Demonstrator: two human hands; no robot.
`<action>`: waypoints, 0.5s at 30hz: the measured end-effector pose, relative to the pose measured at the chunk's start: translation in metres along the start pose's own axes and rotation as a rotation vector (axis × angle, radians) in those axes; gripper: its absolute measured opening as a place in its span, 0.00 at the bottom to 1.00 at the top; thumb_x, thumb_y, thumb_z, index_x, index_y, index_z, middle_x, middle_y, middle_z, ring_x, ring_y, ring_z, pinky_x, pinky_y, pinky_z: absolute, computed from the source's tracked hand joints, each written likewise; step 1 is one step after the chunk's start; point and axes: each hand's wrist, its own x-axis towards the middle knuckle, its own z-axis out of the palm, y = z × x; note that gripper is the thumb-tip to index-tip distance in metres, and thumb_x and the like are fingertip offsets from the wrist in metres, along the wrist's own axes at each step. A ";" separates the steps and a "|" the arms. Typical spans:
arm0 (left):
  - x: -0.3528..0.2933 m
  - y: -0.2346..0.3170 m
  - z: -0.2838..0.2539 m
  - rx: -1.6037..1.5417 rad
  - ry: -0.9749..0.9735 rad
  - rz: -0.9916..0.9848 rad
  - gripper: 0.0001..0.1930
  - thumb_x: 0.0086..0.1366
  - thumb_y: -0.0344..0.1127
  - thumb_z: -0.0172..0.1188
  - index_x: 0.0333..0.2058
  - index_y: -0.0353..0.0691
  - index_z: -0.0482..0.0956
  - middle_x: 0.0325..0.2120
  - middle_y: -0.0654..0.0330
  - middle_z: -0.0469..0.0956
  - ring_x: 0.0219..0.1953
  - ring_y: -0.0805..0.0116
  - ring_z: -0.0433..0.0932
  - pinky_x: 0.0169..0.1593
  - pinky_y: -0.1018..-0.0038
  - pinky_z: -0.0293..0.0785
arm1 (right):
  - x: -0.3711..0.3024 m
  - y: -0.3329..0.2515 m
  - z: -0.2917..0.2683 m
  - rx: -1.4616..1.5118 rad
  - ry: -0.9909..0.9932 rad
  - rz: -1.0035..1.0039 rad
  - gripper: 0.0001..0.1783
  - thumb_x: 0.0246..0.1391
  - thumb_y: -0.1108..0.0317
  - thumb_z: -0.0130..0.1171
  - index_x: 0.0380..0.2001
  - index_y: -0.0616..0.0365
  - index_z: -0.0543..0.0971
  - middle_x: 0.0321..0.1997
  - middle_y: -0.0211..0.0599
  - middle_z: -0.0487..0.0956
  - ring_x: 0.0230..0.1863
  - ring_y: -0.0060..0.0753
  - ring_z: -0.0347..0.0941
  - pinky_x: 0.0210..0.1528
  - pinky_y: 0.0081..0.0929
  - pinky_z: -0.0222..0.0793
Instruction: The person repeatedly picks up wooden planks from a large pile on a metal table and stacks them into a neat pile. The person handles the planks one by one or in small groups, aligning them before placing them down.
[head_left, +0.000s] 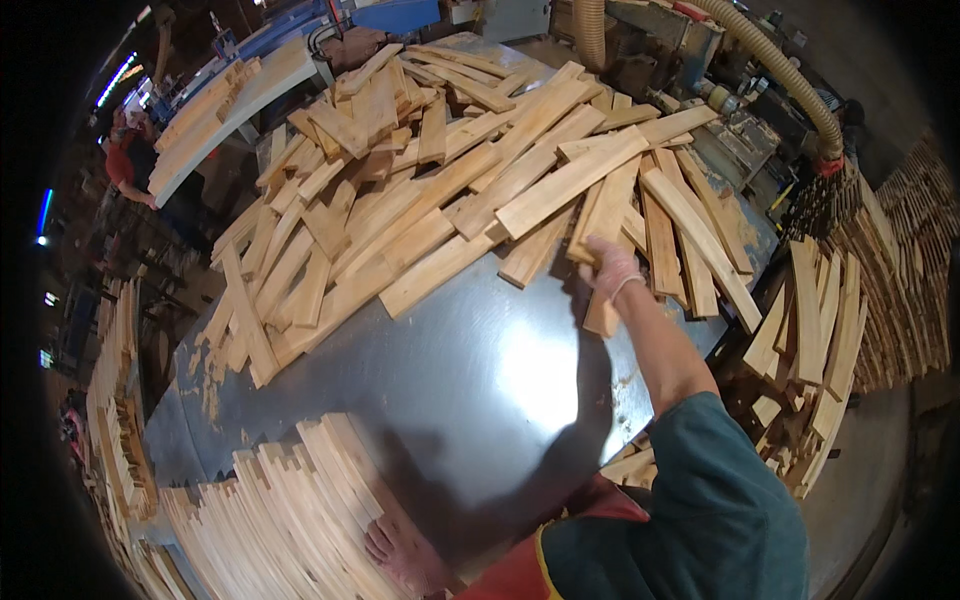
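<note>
My right hand, in what looks like a thin pale glove, reaches to the near edge of the big board heap. Its fingers are closed around the near end of a wooden board; another short board end shows just below the hand. At the lower left, my left hand lies over the right end of a tight row of narrow wooden boards. Its fingers curl over the outermost board, and its thumb is hidden.
A heap of loose boards covers the far part of the shiny metal table. More boards are piled at the right, beside tall stacks. A ribbed hose hangs behind. Another person stands far left.
</note>
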 end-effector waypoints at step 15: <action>0.029 0.034 -0.091 -0.656 -0.362 0.220 0.42 0.59 0.49 0.70 0.69 0.39 0.66 0.62 0.45 0.73 0.66 0.42 0.71 0.68 0.52 0.67 | -0.275 0.242 -0.104 -0.042 -0.669 0.770 0.20 0.70 0.62 0.60 0.61 0.56 0.77 0.56 0.38 0.81 0.58 0.40 0.76 0.64 0.38 0.73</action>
